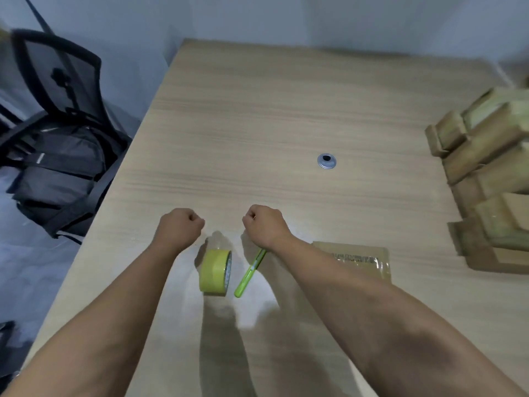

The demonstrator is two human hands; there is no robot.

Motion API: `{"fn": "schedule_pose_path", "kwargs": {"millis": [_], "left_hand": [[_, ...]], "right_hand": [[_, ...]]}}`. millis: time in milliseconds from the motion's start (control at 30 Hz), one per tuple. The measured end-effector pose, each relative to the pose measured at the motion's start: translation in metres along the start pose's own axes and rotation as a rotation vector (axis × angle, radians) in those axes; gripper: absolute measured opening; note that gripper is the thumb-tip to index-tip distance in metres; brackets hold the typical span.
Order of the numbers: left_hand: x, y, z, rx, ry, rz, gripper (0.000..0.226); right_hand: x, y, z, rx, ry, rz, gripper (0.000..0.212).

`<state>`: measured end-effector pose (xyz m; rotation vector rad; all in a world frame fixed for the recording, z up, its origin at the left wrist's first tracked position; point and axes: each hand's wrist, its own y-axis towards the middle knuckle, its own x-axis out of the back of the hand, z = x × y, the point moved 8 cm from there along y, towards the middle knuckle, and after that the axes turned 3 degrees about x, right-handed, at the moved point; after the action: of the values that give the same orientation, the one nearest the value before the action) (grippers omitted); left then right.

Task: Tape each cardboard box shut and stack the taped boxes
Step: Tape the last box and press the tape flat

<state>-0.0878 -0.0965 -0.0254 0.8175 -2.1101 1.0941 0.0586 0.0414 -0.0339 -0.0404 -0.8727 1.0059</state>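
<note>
Both your arms reach straight out over the table (257, 110), bare to the elbow. Your left hand (179, 227) is a fist with the fingers curled in tight, and it holds nothing. Your right hand (264, 224) is a fist too, knuckles up, with nothing in it that you can see. The two fists sit side by side with a gap between them. The yellow-green roll of tape (215, 272) stands on its edge on the table, just under that gap and nearer to you. Beside it on the right lies a green cutter (249, 275); its top end goes out of sight under your right wrist. A flat cardboard piece (355, 259) lies by your right arm. It has a strip of dark print, but it is too blurry to read. The cardboard boxes (492, 181) are piled at the right edge of the table, well apart from your hands. A small metal ring (326, 161) sits in the tabletop farther out.
</note>
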Motion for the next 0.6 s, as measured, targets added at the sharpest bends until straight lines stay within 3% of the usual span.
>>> {"fn": "schedule_pose_path", "kwargs": {"millis": [67, 167, 400, 600], "left_hand": [[-0.005, -0.009, -0.026, -0.050, -0.253, 0.017, 0.017], [-0.031, -0.036, -0.067, -0.112, -0.427, 0.093, 0.016], [-0.115, -0.097, -0.110, -0.089, -0.573, 0.227, 0.016], [-0.149, -0.132, -0.120, -0.079, -0.499, 0.093, 0.023]], "right_hand": [[0.018, -0.011, 0.000, 0.009, 0.021, -0.055, 0.028], [0.055, -0.038, -0.011, 0.010, 0.045, -0.168, 0.026], [0.113, -0.101, -0.056, 0.026, 0.079, -0.362, 0.022], [0.131, -0.141, -0.101, 0.018, -0.099, -0.526, 0.025]]}}
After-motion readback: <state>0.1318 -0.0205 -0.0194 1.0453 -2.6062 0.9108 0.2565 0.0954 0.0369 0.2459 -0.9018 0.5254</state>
